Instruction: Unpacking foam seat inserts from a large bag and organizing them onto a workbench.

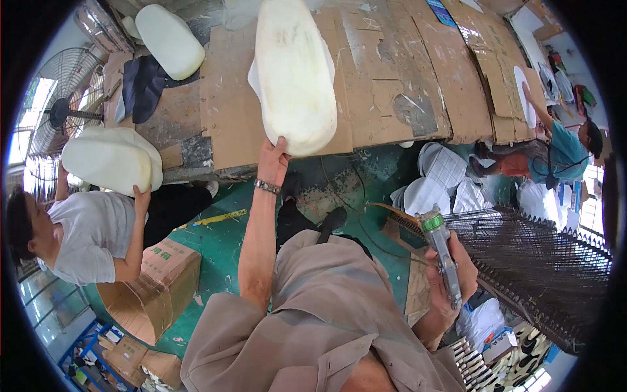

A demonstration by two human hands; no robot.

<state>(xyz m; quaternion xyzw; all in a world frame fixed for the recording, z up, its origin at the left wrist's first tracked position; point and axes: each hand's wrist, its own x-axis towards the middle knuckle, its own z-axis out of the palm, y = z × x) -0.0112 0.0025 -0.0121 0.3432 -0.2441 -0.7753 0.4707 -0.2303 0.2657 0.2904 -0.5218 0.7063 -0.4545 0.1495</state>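
White pad (pixel 295 81) (long axis forward)

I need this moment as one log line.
left hand: holds pad | right hand: holds tool | left co-worker: holds another pad

Workshop: cardboard-covered bench (pixel 372 108), caged fan (pixel 60 112)

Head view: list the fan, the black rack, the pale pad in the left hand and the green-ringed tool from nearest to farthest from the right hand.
1. Green-ringed tool: in the right hand itself.
2. Black rack: just to that hand's right.
3. Pale pad: ahead and to the left, in the left hand.
4. Fan: at the far left.
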